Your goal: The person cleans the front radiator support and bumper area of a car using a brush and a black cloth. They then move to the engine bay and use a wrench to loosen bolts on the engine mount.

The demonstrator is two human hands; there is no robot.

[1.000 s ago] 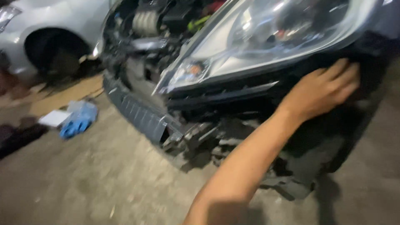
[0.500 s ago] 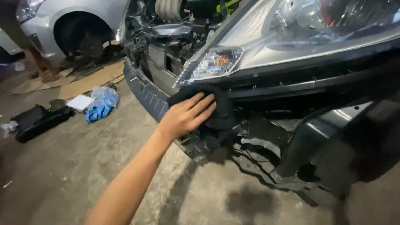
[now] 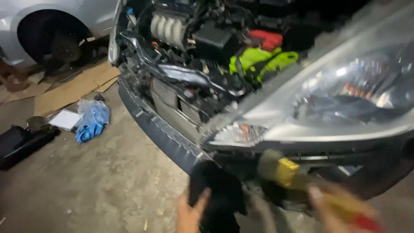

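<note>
Concrete garage floor (image 3: pixel 108 181); left hand (image 3: pixel 189 213) grips dark cloth (image 3: pixel 217 194), right hand (image 3: pixel 340 211) grips yellow tool (image 3: pixel 286 172)

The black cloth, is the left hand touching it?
Touching. The head view shows the left hand with its thumb lying against the black cloth.

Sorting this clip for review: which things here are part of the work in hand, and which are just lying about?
In hand:
left hand on a black bumper piece
right hand, blurred, holding a yellow tool
headlight just above

Lying about:
blue plastic bag
white sheet
black case
cardboard
</note>
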